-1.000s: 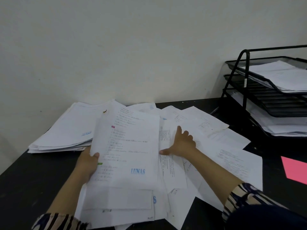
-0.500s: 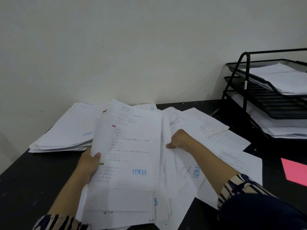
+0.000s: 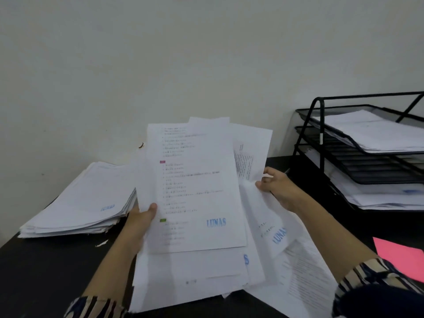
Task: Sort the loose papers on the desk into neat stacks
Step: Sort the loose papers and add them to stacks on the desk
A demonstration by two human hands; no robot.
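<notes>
1. The left hand (image 3: pixel 140 222) grips the left edge of a raised bundle of papers (image 3: pixel 195 189), its thumb lying across the front of the top sheet.
2. The right hand (image 3: pixel 278 188) pinches the right side of the same bundle, fingers curled round sheets that fan out behind the top one.
3. The two hands sit well apart, one at each side of the bundle, and hold it tilted up off the black surface (image 3: pixel 46 271).
4. The top sheet carries lines of print, a small pink mark, a small green mark and a blue "LUNAS" stamp near its lower right corner.
5. More loose sheets (image 3: pixel 305 278) lie under and to the right of the bundle, overlapping unevenly; one shows another blue stamp.
6. A thick stack of papers (image 3: pixel 87 198) rests on the surface to the left, against the wall, apart from the bundle.
7. A black wire tray rack (image 3: pixel 321 134) stands at the right, with paper in its top and bottom tiers.
8. A pink sheet (image 3: pixel 401 255) lies near the right edge, just past the striped sleeve (image 3: pixel 371 274).
</notes>
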